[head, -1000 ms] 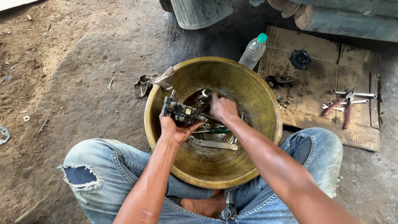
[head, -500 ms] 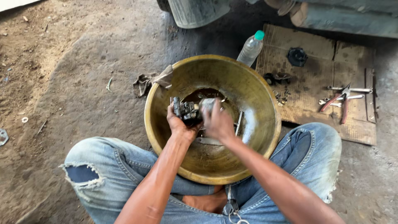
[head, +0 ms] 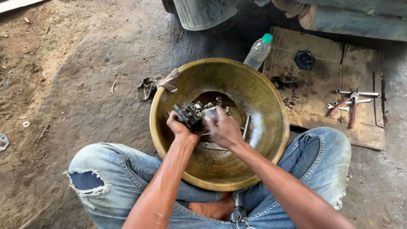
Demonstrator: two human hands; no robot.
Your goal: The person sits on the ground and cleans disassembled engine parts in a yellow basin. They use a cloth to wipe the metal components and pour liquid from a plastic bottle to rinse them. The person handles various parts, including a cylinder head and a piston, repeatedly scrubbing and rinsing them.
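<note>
Carburetor point(head: 191, 114) between both hands, over basin point(head: 258, 89)

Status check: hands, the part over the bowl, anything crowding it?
Left hand grips the dark metal part; right hand on its silver end. Both over the yellow bowl. Loose metal pieces beneath; nothing blocking.

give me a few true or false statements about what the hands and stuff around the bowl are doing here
1. Both hands, left hand and right hand, are on a dark metal part over the yellow bowl. True.
2. The plastic bottle lies inside the bowl. False: it stands outside, behind the rim.
3. The red-handled pliers lie on the cardboard. True.
4. The rag covers the person's knee. False: it hangs by the bowl's far left rim.
</note>
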